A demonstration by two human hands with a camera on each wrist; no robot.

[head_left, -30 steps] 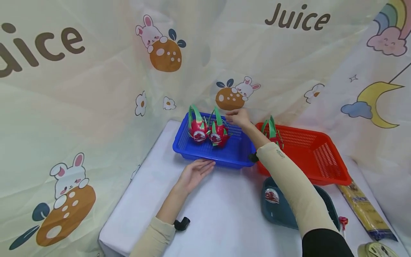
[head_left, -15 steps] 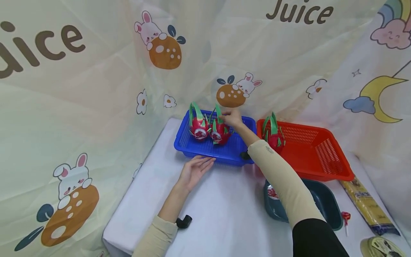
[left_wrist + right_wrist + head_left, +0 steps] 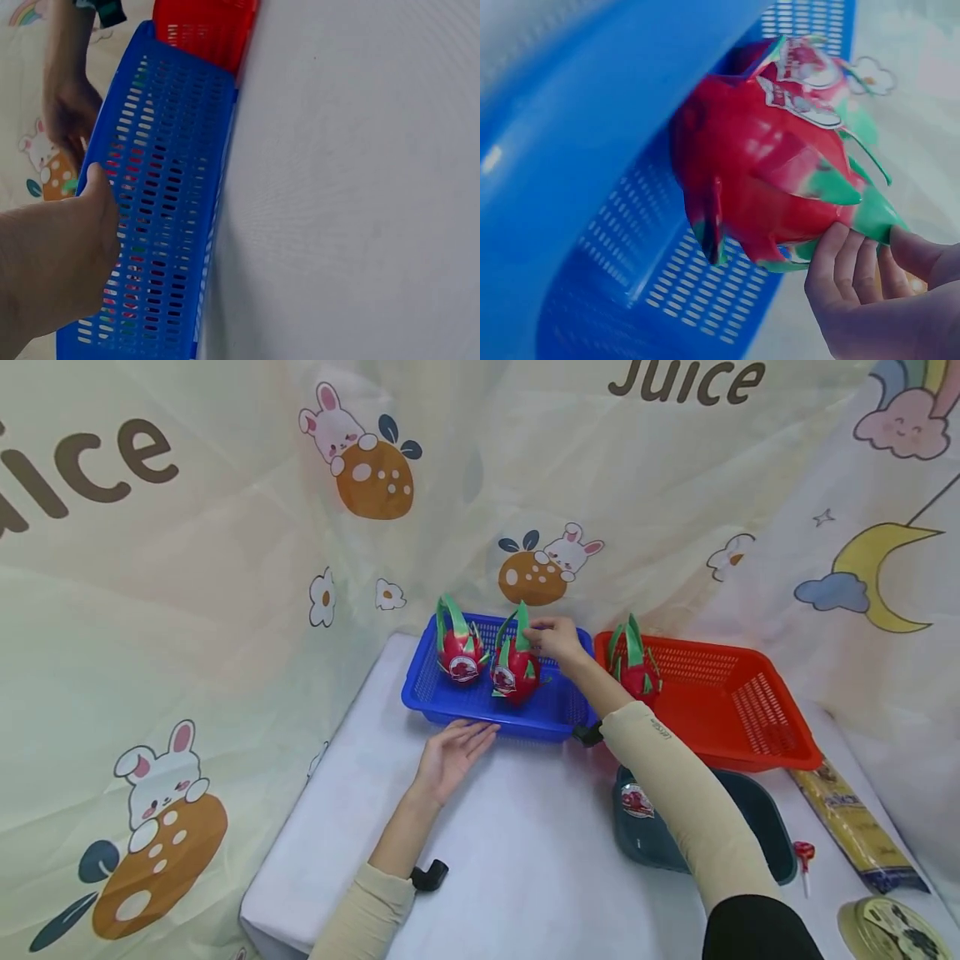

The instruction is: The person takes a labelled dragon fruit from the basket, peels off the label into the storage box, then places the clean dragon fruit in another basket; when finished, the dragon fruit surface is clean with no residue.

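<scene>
Dragon fruit is pinched by the outstretched right hand; left hand, fingers extended, meets blue basket.

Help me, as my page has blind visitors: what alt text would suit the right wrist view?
A right hand pinches a green leaf of a stickered red dragon fruit in a blue slotted basket. A second dragon fruit, also stickered, shows just behind it, with a flower print on the pale backdrop at the picture's right.

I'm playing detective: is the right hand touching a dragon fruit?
Touching: the right wrist view shows the right hand pinching the dragon fruit by its leaf.
</scene>
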